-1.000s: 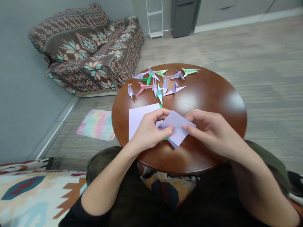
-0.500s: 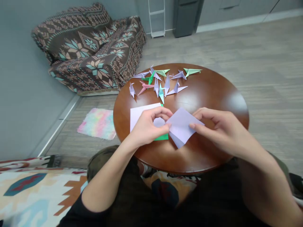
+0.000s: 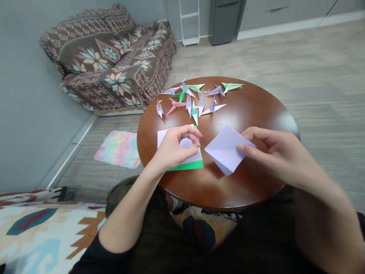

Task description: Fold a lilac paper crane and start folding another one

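Note:
A folded lilac origami paper (image 3: pixel 225 146) is held up over the table, its right corner pinched between the thumb and fingers of my right hand (image 3: pixel 275 154). It is turned like a diamond, with a loose flap showing along the lower left edge. My left hand (image 3: pixel 175 148) is apart from that paper, its fingers loosely curved and nothing in them. Beneath my left hand lies a stack of square sheets (image 3: pixel 165 137), lilac on top with a green sheet (image 3: pixel 192 165) showing at the edges; the hand hides part of it.
Several folded paper cranes in lilac, green, pink and blue, among them a pink crane (image 3: pixel 176 105), stand toward the back of the round brown table (image 3: pixel 256 110). Beyond are a patterned sofa (image 3: pixel 114 64), a pastel mat (image 3: pixel 118 149) and a white rack (image 3: pixel 190 28).
My left hand has let go of the lilac paper and moved slightly left. My right hand has carried the paper a little to the right, away from the stack.

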`<state>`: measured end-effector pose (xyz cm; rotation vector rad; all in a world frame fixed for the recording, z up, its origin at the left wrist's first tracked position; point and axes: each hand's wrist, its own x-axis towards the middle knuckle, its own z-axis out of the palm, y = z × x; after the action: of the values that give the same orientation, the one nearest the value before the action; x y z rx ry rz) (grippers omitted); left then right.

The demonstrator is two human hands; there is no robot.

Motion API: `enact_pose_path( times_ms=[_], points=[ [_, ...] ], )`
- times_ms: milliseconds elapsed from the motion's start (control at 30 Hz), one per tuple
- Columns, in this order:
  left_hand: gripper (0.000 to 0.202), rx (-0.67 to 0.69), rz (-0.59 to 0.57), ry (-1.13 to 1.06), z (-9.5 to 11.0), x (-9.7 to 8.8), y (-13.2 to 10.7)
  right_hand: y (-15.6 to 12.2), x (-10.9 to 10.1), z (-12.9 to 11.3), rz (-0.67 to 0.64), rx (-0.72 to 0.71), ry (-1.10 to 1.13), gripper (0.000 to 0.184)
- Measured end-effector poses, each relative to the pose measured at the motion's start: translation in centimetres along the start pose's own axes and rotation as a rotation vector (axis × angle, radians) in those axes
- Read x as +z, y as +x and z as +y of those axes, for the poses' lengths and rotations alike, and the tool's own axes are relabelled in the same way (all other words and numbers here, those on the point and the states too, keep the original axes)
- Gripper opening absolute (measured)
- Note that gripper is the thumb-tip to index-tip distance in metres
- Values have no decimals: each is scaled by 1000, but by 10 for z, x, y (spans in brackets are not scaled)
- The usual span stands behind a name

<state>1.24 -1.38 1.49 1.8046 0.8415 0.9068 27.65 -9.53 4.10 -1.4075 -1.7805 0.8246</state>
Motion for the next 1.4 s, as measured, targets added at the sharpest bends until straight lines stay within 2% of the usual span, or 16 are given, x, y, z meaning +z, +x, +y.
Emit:
enact_pose_path(
  times_ms=[167,333,533,733,1000,1233,1333,1400],
  points=[
    [20,131,53,-64,-2,-2,1,3,-5,6,35,46,102,24],
    [21,285,-28,-106,6,8,-4,13,5,16,16,141,360,21],
    [9,321,8,92,8,8,-5,18,12,24,-10,207,497,25],
    [5,383,111,120,5,7,-4,19,17,21,-19,211,529,25],
    [3,383,179,146,7,10,-5,19,24,22,-71,230,521,24],
    [6,337,304,196,5,14,-3,20,33,26,-75,268,724,24],
    [10,324,306,178,5,14,-3,22,34,30,-39,280,802,23],
    [12,307,261,135,5,14,-4,22,35,31,-36,295,811,23]
  ],
)
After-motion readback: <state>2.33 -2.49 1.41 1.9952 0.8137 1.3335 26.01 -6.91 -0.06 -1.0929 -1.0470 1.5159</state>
